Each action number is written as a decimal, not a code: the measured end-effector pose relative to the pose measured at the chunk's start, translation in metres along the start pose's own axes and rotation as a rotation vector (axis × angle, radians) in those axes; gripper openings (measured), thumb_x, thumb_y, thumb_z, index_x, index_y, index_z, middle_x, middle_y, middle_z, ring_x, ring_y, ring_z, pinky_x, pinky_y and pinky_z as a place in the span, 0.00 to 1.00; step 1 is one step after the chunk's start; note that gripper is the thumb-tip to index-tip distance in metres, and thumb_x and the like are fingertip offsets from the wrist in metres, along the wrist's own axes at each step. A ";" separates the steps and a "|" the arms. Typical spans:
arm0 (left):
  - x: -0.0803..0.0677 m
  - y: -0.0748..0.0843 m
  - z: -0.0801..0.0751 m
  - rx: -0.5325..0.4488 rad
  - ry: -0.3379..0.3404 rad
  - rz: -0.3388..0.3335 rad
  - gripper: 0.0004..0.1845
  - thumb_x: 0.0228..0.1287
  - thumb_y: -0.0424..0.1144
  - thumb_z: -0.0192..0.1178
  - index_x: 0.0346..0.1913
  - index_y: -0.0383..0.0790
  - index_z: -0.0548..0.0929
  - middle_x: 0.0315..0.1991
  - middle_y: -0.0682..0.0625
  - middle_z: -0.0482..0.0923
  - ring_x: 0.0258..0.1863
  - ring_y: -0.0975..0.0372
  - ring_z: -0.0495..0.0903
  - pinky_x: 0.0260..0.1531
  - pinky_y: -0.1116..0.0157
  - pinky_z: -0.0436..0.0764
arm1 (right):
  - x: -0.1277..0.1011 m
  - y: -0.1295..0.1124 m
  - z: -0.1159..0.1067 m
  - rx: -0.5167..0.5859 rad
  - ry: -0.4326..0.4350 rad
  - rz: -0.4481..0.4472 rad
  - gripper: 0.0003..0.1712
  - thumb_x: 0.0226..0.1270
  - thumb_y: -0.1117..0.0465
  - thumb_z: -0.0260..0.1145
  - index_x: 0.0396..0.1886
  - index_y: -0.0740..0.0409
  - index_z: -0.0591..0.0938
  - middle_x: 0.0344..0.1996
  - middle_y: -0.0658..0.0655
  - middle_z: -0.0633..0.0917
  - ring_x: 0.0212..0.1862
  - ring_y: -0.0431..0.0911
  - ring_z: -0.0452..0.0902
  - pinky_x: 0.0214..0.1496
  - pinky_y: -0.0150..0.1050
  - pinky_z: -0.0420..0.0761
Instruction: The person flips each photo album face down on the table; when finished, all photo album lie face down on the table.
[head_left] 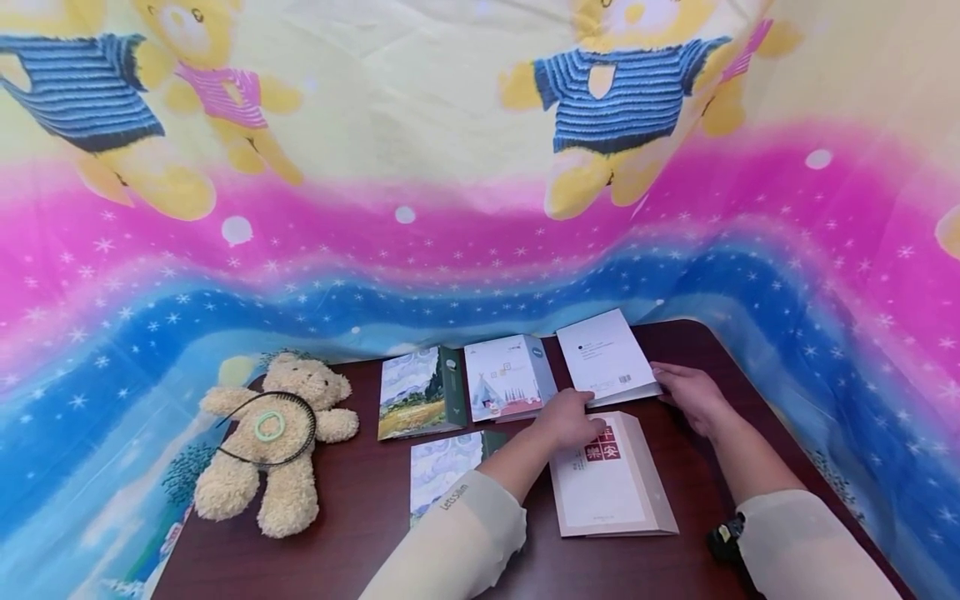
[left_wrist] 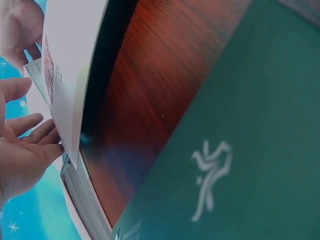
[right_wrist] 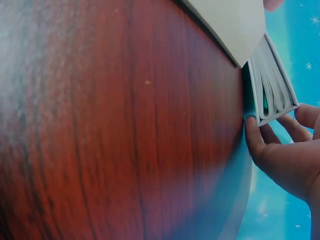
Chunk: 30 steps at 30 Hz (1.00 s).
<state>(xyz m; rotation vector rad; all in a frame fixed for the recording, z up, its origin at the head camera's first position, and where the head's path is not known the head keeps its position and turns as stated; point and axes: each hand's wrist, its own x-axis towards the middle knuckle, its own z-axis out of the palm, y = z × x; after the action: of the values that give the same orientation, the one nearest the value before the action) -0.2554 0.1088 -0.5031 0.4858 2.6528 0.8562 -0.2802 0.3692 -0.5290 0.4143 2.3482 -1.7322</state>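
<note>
A white book point(head_left: 606, 354) with small print on its cover lies slightly askew at the back right of the table. My right hand point(head_left: 693, 396) grips its right edge; in the right wrist view, the thumb and fingers point(right_wrist: 254, 137) hold a corner of the book point(right_wrist: 274, 82), its page edges showing. My left hand point(head_left: 564, 421) is at its lower left corner, above a pale book point(head_left: 600, 500) with red characters. In the left wrist view, that hand point(left_wrist: 25, 155) has its fingers loosely extended and thumb apart, fingertips right at the pale book's edge.
Left of the hands stand a landscape-cover book point(head_left: 411, 392) and a tent-picture book point(head_left: 498, 375). Another landscape book point(head_left: 442, 467) is partly behind my left sleeve. A teddy bear point(head_left: 296, 433) carries a black headband point(head_left: 311, 417) and a green ring point(head_left: 258, 427). Patterned cloth point(head_left: 420, 233) surrounds the table.
</note>
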 end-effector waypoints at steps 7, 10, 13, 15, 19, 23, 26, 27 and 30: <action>-0.003 0.000 -0.004 0.071 -0.009 0.020 0.32 0.69 0.53 0.65 0.73 0.48 0.76 0.66 0.52 0.79 0.60 0.61 0.79 0.64 0.63 0.76 | 0.000 -0.003 0.001 -0.077 -0.018 0.015 0.32 0.86 0.48 0.47 0.81 0.58 0.64 0.79 0.69 0.61 0.78 0.65 0.55 0.76 0.63 0.61; -0.005 0.000 -0.005 0.095 -0.018 0.030 0.33 0.69 0.53 0.65 0.74 0.48 0.76 0.65 0.52 0.79 0.58 0.61 0.79 0.63 0.64 0.77 | 0.000 -0.003 0.003 -0.092 -0.027 0.015 0.32 0.86 0.48 0.47 0.81 0.58 0.64 0.78 0.69 0.62 0.77 0.65 0.58 0.75 0.62 0.63; -0.007 -0.001 -0.006 0.088 -0.027 0.030 0.33 0.69 0.53 0.66 0.74 0.48 0.75 0.64 0.52 0.80 0.54 0.62 0.80 0.60 0.64 0.79 | 0.000 -0.002 0.005 -0.104 -0.033 0.011 0.31 0.86 0.49 0.46 0.80 0.59 0.65 0.77 0.70 0.64 0.76 0.65 0.60 0.74 0.62 0.65; -0.008 -0.001 -0.007 0.083 -0.029 0.029 0.33 0.69 0.53 0.66 0.74 0.48 0.75 0.63 0.52 0.81 0.52 0.62 0.80 0.59 0.64 0.79 | 0.000 -0.002 0.006 -0.108 -0.032 0.009 0.31 0.86 0.50 0.46 0.80 0.59 0.65 0.76 0.70 0.65 0.75 0.65 0.61 0.74 0.61 0.66; -0.009 -0.003 -0.008 0.072 -0.032 0.030 0.33 0.69 0.53 0.66 0.74 0.48 0.76 0.63 0.52 0.80 0.52 0.63 0.79 0.60 0.64 0.79 | 0.001 -0.002 0.009 -0.111 -0.027 -0.005 0.31 0.87 0.50 0.46 0.80 0.61 0.65 0.75 0.71 0.66 0.73 0.64 0.64 0.73 0.60 0.68; -0.010 -0.006 -0.010 0.071 -0.040 0.032 0.33 0.69 0.54 0.65 0.74 0.48 0.76 0.65 0.52 0.79 0.55 0.62 0.78 0.61 0.63 0.78 | 0.000 -0.003 0.011 -0.116 -0.029 0.000 0.31 0.87 0.50 0.46 0.80 0.60 0.65 0.75 0.71 0.66 0.72 0.64 0.65 0.72 0.60 0.69; -0.010 -0.007 -0.012 0.074 -0.048 0.027 0.33 0.70 0.54 0.65 0.74 0.48 0.75 0.66 0.51 0.78 0.59 0.61 0.78 0.63 0.63 0.77 | -0.001 -0.004 0.013 -0.114 -0.029 0.000 0.31 0.87 0.50 0.46 0.80 0.60 0.65 0.75 0.71 0.67 0.71 0.64 0.66 0.72 0.60 0.69; -0.011 -0.007 -0.012 0.075 -0.050 0.024 0.33 0.70 0.54 0.64 0.75 0.48 0.75 0.67 0.51 0.77 0.61 0.61 0.77 0.63 0.62 0.77 | -0.001 -0.004 0.013 -0.116 -0.028 -0.001 0.31 0.87 0.49 0.46 0.80 0.60 0.65 0.75 0.71 0.67 0.71 0.63 0.66 0.72 0.60 0.69; -0.011 -0.007 -0.014 0.077 -0.062 0.019 0.33 0.70 0.55 0.65 0.75 0.48 0.75 0.67 0.51 0.78 0.62 0.61 0.77 0.63 0.62 0.76 | -0.002 -0.003 0.015 -0.115 -0.024 -0.004 0.32 0.87 0.49 0.46 0.80 0.61 0.65 0.75 0.71 0.67 0.70 0.63 0.67 0.71 0.59 0.70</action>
<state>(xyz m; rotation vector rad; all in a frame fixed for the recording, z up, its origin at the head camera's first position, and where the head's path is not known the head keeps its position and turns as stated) -0.2521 0.0921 -0.4945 0.5487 2.6363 0.7347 -0.2797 0.3538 -0.5298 0.3680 2.4189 -1.5848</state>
